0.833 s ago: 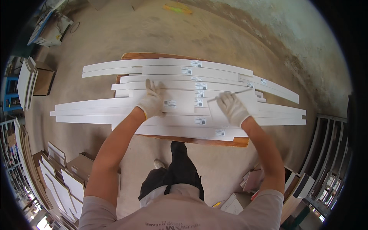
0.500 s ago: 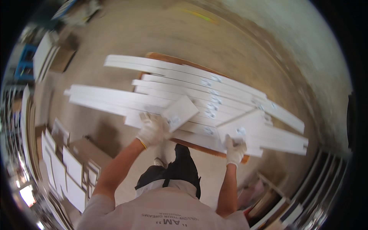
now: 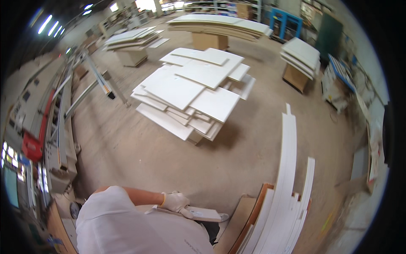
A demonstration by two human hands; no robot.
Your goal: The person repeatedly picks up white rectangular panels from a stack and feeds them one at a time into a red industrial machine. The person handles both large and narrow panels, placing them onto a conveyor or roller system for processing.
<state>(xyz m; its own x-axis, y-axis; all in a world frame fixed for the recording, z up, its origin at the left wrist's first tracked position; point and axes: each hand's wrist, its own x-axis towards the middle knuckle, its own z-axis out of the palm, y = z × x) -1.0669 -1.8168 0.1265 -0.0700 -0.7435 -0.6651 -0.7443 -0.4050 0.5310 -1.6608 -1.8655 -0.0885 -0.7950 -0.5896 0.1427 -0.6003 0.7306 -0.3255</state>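
My left hand (image 3: 176, 202), in a white glove, is at the lower middle, held in front of my body. Its fingers are closed on a small white board (image 3: 205, 214), whose free end points to the right. My hand and shirt cover part of that board. My right hand is out of sight. To the right of my body, long narrow white strips (image 3: 287, 152) lie stacked on a brown board (image 3: 259, 203).
Ahead stands a stack of white panels (image 3: 211, 70) with uneven, jutting edges. Further panel stacks (image 3: 218, 21) are at the back and a smaller one (image 3: 301, 53) at the right. Along the left runs a long machine (image 3: 55, 139) with a projecting rail (image 3: 97, 74).
My view has swung left, away from the strips, which are now at the lower right. My left hand has lifted off the pile with a small board. My right hand has left the view.
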